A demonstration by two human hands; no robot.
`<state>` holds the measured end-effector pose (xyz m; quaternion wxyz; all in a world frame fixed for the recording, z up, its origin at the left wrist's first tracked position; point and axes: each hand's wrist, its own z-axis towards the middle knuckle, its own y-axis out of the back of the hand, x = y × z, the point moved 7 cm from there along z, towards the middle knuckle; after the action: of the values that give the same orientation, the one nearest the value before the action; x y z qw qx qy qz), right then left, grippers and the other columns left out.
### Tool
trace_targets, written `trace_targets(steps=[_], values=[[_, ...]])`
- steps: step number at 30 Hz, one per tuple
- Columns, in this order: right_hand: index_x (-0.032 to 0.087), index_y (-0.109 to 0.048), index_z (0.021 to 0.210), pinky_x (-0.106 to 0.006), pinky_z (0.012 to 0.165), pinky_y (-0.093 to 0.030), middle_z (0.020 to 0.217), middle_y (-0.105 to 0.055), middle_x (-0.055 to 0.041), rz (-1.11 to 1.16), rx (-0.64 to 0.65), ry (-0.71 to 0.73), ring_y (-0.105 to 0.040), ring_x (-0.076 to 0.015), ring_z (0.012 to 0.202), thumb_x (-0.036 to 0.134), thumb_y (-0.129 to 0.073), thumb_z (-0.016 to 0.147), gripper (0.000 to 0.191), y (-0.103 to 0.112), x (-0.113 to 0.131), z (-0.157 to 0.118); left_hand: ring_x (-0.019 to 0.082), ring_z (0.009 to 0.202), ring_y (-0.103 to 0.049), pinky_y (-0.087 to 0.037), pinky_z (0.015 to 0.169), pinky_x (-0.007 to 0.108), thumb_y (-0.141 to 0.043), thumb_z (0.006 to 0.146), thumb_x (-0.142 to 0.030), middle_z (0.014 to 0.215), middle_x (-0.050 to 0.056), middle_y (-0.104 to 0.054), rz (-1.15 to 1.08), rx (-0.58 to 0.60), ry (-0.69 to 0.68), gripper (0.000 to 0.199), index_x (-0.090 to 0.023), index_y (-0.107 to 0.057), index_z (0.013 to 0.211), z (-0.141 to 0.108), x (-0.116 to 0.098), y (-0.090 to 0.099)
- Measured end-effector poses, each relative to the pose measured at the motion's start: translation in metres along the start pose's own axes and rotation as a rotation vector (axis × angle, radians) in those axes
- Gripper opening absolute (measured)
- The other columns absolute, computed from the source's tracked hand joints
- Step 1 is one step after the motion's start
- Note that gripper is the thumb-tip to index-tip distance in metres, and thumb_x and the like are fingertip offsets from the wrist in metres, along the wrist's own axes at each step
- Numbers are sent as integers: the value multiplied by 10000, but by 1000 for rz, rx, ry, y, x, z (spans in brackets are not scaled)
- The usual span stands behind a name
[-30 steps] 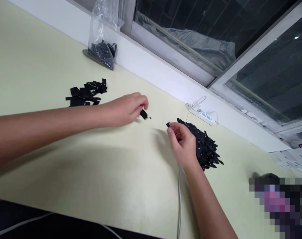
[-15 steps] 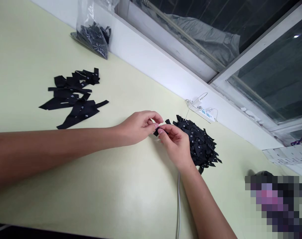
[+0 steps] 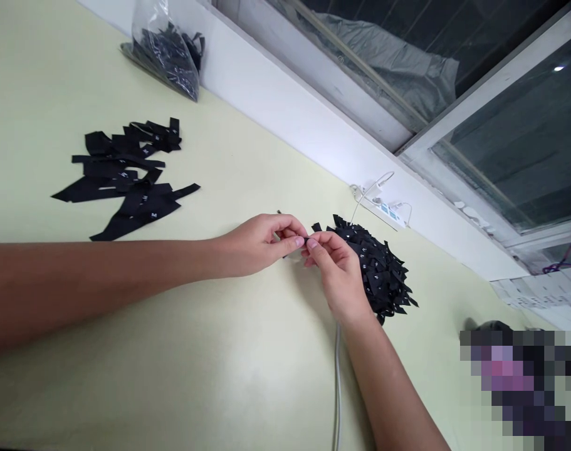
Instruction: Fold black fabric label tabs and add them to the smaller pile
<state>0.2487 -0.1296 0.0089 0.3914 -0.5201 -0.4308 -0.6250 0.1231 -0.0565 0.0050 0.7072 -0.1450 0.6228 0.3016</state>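
Note:
Between the fingertips of both hands is a small black fabric strip (image 3: 306, 240), mostly covered by the fingers. My left hand (image 3: 261, 243) pinches one side of it with thumb and forefinger. From the other side my right hand (image 3: 340, 270) grips it, thumb on top. Just beyond the right hand lies a dense heap of black fabric strips (image 3: 383, 272), several printed with small white marks. A looser group of black fabric pieces (image 3: 139, 199), also with white marks, is spread on the table to the left of the hands.
A clear plastic bag (image 3: 165, 56) of black pieces leans by the white ledge at the table's back. A power strip (image 3: 386, 212) with plugged-in cables sits near the heap. A grey cable (image 3: 338, 388) crosses the table under my right arm. A blurred patch covers the lower right.
My fingertips have come together over the black strip, hiding more of it. The left hand has shifted slightly right, and the whole view has moved a little.

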Motion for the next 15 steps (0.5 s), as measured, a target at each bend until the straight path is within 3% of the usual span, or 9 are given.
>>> trace_targets(steps=[3, 9, 15], values=[[217, -665, 827, -274, 663, -481, 781, -648, 10, 44, -34, -30, -618, -147, 747, 358, -727, 838, 155, 4, -2, 0, 156, 865, -612, -474, 770, 291, -594, 945, -402, 913, 13, -668, -1, -11, 21, 226, -192, -664, 987, 1, 5, 2], [215, -664, 872, -269, 656, -480, 729, -633, 26, 56, -72, -79, -604, -133, 683, 322, -733, 813, 140, 9, -5, -1, 135, 751, -565, -437, 658, 265, -594, 926, -389, 820, -9, -627, 64, -41, 82, 201, -195, -648, 918, -1, 9, 4], [196, -721, 911, -266, 688, -489, 813, -669, 1, -42, 109, -97, -585, -120, 714, 391, -811, 806, 239, -1, -3, -2, 139, 711, -598, -418, 598, 252, -634, 890, -400, 783, -18, -691, 190, -18, 72, 193, -223, -711, 900, -4, 4, 2]])
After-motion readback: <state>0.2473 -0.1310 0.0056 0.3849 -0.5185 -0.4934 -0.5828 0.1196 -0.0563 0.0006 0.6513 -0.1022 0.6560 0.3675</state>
